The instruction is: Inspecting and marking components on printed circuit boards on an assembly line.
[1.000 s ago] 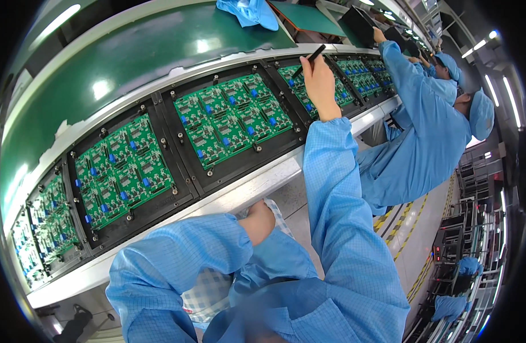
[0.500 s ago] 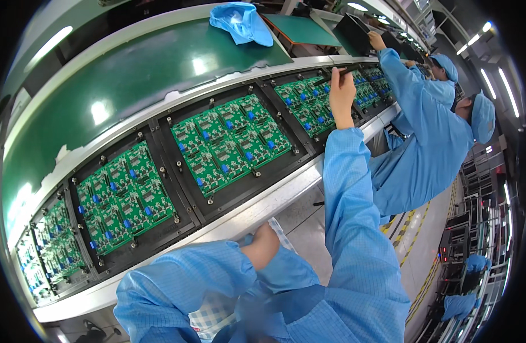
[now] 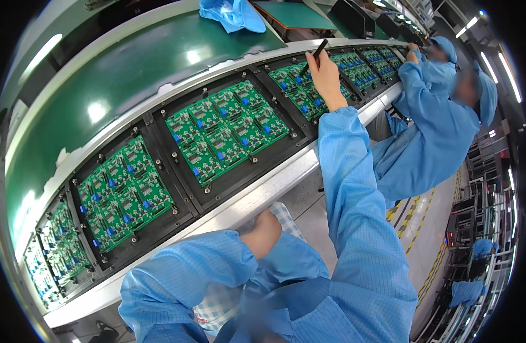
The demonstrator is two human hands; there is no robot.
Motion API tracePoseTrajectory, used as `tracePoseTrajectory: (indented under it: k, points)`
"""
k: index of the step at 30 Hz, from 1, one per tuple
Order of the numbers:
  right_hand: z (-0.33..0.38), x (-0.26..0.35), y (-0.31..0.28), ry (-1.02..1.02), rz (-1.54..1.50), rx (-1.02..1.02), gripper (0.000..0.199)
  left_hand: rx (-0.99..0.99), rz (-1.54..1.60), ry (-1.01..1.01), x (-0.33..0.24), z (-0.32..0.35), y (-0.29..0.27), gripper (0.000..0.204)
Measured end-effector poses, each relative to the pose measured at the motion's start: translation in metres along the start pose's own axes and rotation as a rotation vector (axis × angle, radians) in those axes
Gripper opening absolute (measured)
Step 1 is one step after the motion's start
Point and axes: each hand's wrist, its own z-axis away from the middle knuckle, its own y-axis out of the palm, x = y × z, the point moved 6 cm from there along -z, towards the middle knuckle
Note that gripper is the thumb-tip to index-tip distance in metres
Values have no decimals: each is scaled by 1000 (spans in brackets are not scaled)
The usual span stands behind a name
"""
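My right hand [image 3: 326,80] is reached out over a green circuit board panel [image 3: 290,80] in a black carrier frame. Its fingers are closed round a slim black pen-like tool [image 3: 320,48], which slants with its lower end over that panel; whether the end touches is too small to tell. Low in front of my body, below the metal rail, is my left hand [image 3: 266,231], bent at the wrist with its fingers hidden. Closest to it on the line is another panel of boards [image 3: 227,131] with blue parts.
More board panels [image 3: 126,191] in black carriers run along the line beside a silver rail [image 3: 246,214]. Behind lies a green work surface [image 3: 131,74] with a blue cap [image 3: 231,14]. Co-workers in blue smocks [image 3: 426,137] stand to the right, near black boxes [image 3: 351,18].
My right hand has shifted slightly left, and the black tool now stands steeper. The nearer co-worker's raised hand has come down from the black box toward the line. The view has shifted a little.
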Motion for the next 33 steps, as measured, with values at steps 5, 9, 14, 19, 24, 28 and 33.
tracePoseTrajectory:
  k: [5, 9, 14, 19, 24, 28, 33]
  points:
    - [1, 3, -5, 75, -54, -33, 24, 21, -43, 30, 2, 8, -3, 17]
    - [-5, -3, -11, 83, -42, -118, 23, -12, -22, -10, 5, 6, -3, 17]
    - [-3, -46, -40, 250, -130, -414, 23, -51, -8, 31, -3, 4, -5, 17]
    - [-6, -42, -27, 181, -47, -298, 25, -57, 16, 7, -4, 9, -10, 17]
    - [-9, -34, -19, 184, 26, -87, 25, -36, 55, 15, 0, 6, -12, 17]
    - [-8, -41, -15, 184, 13, -67, 25, -46, 25, 11, -2, 4, -9, 17]
    - [-7, -38, -13, 153, 2, -68, 25, -39, -2, 44, -5, 6, -12, 17]
